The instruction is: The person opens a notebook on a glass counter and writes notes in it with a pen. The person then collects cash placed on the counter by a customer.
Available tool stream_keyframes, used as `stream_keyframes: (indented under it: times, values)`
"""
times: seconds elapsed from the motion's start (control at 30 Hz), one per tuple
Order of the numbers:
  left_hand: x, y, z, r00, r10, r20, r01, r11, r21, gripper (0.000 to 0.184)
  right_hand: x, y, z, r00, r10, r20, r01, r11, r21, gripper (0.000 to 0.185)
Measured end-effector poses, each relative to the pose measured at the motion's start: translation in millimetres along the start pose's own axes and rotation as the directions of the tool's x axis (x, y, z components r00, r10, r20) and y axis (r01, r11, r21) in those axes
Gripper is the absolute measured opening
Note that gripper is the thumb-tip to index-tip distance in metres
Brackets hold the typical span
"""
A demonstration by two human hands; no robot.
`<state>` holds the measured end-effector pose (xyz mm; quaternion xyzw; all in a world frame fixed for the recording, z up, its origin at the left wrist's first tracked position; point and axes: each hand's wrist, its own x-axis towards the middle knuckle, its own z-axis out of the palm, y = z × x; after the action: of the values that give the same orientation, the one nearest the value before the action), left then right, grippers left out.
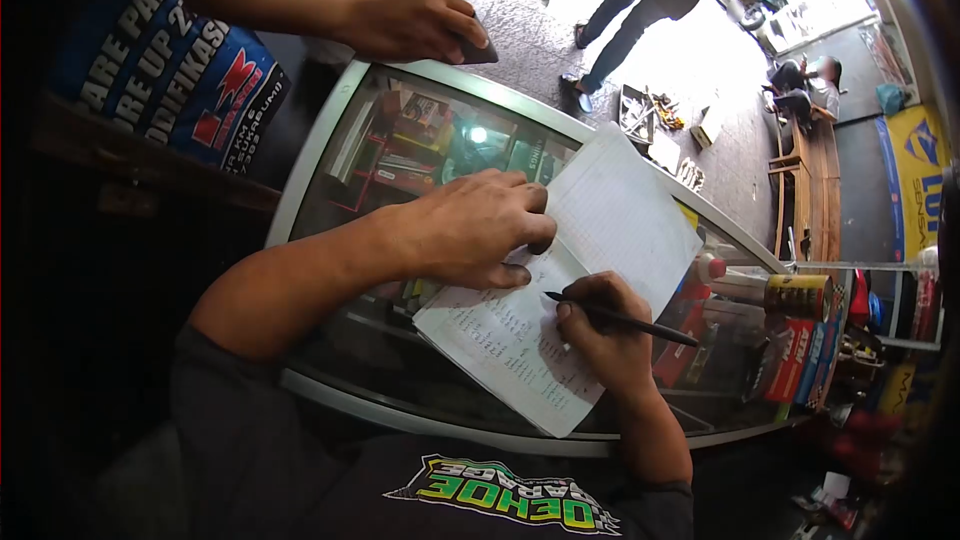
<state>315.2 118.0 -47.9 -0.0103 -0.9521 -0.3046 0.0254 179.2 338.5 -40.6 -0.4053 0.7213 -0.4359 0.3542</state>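
An open notebook (625,205) lies on the glass counter (350,360), its lower page covered with handwriting and its upper page mostly blank. My right hand (610,335) holds a black pen (640,323), the tip near the written page. Across the notebook's left side rests my left hand (485,230), palm down with fingers slightly curled and apart, holding nothing.
Another person's hand (425,25) holds a dark flat object (482,45) over the counter's far edge. Boxed goods show beneath the glass. Cans and packages (800,300) stand at the right. Beyond are people, tools on the floor (650,110) and a wooden bench (810,185).
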Motion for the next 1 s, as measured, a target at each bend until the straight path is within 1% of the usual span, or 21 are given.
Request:
stream_keyframes:
  times: [0.03,0.1,0.2,0.3,0.43,0.53,0.6,0.73,0.8,0.83,1.0]
  values:
    - [0.1,-0.2,0.8,1.0,-0.008,-0.008,0.008,1.0,-0.005,0.033,-0.3,-1.5,0.3,1.0,0.001,0.011,-0.001,1.0,-0.006,0.015]
    - [-0.5,-1.0,2.4,1.0,0.004,-0.017,-0.003,1.0,0.01,0.033,-0.9,-3.9,2.0,0.998,-0.069,-0.014,0.067,0.991,-0.115,0.016]
    - [-0.9,-0.2,1.3,1.0,-0.002,-0.005,0.002,1.0,-0.011,0.032,-3.3,-2.8,5.5,0.996,-0.091,0.018,0.093,0.981,-0.169,0.016]
    - [-0.2,1.9,-0.1,1.0,-0.02,0.008,0.021,1.0,-0.014,0.032,-3.2,-0.5,3.6,0.996,-0.062,0.058,0.071,0.985,-0.157,0.014]
    - [-0.2,1.3,0.6,1.0,-0.009,-0.002,0.009,1.0,-0.011,0.032,-3.8,3.1,3.3,0.998,-0.035,0.054,0.041,0.992,-0.119,0.013]
    - [0.0,3.8,-1.8,0.999,-0.024,0.035,0.025,1.0,-0.002,0.035,-3.6,3.6,3.3,0.998,-0.037,0.059,0.043,0.993,-0.11,0.012]
    - [-0.7,4.6,1.1,1.0,-0.02,-0.005,0.02,0.999,0.025,0.038,-3.2,3.9,2.9,0.996,-0.064,0.07,0.072,0.99,-0.12,0.012]
    - [-0.5,6.3,0.1,1.0,-0.028,0.011,0.028,0.999,0.023,0.039,-3.3,9.7,4.1,0.995,-0.074,0.071,0.081,0.992,-0.097,0.012]
    - [-0.3,6.8,1.7,0.999,-0.034,0.002,0.034,0.999,0.018,0.039,-2.9,11.9,6.6,0.992,-0.122,0.03,0.124,0.989,-0.078,0.014]
    - [-0.3,7.4,1.8,0.999,-0.033,0.003,0.033,0.999,0.017,0.039,-2.6,11.7,6.4,0.992,-0.12,0.029,0.122,0.989,-0.078,0.014]
    - [0.8,11.1,-2.1,0.995,-0.083,0.049,0.082,0.996,0.03,0.041,-1.1,4.2,5.2,0.989,-0.141,0.055,0.147,0.982,-0.123,0.014]
